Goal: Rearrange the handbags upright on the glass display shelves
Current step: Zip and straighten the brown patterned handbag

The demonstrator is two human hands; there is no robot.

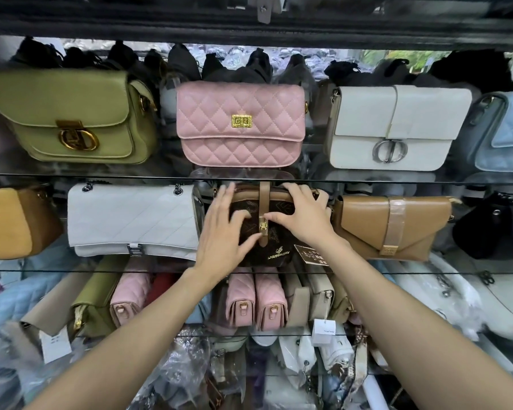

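Two bare forearms were in view, no sleeves visible up to the frame edge. Left hand (219, 232) and right hand (304, 214) were ungloved, with no rings, watch or bracelet; fingernails short, unpainted.

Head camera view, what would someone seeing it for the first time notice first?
Probably both hands, left hand and right hand, spread on the dark brown monogram handbag at the centre of the middle glass shelf. Directly above, on the upper shelf, a pink quilted handbag stands upright between an olive green handbag and a white one.
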